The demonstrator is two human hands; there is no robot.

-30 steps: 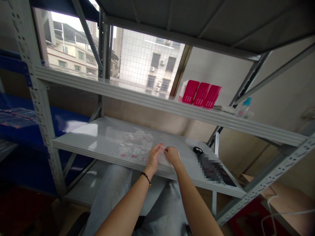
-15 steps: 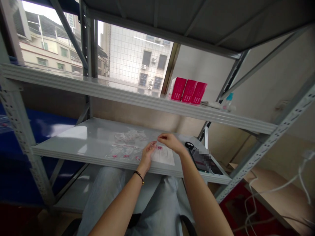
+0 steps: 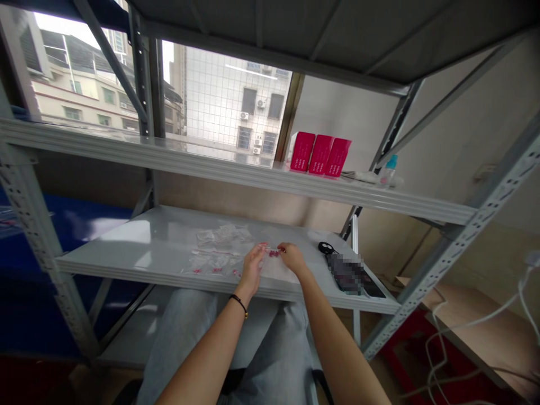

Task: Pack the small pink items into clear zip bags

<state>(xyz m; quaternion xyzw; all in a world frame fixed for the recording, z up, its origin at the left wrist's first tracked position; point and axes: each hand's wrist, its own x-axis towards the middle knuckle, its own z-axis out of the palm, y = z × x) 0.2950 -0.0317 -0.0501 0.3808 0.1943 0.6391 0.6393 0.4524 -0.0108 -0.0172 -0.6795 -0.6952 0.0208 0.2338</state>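
Note:
My left hand (image 3: 253, 264) is over the front of the shelf board, its fingertips closed together on something see-through that is too small to name. Just to its right, my right hand (image 3: 292, 257) has its fingers bent in a pinch beside several small dark-red pieces (image 3: 273, 253). These pieces lie on a pale sheet (image 3: 280, 272) between and below both hands. Whatever the right fingertips hold is hidden. Left of my left hand, clear plastic bags (image 3: 219, 261) with small red items lie in a row. Behind them is a heap of crumpled clear bags (image 3: 225, 233).
A black round item (image 3: 325, 247) and a blurred dark device (image 3: 348, 274) lie to the right on the shelf board (image 3: 126, 247). The upper shelf (image 3: 236, 170) crosses above my hands, carrying red boxes (image 3: 323, 154) and a blue-capped bottle (image 3: 388, 170). White cables (image 3: 439, 337) hang at right.
My right hand has come down from a raised pinch to the small red pieces on the sheet. My left hand stays nearly in place. The view has shifted slightly.

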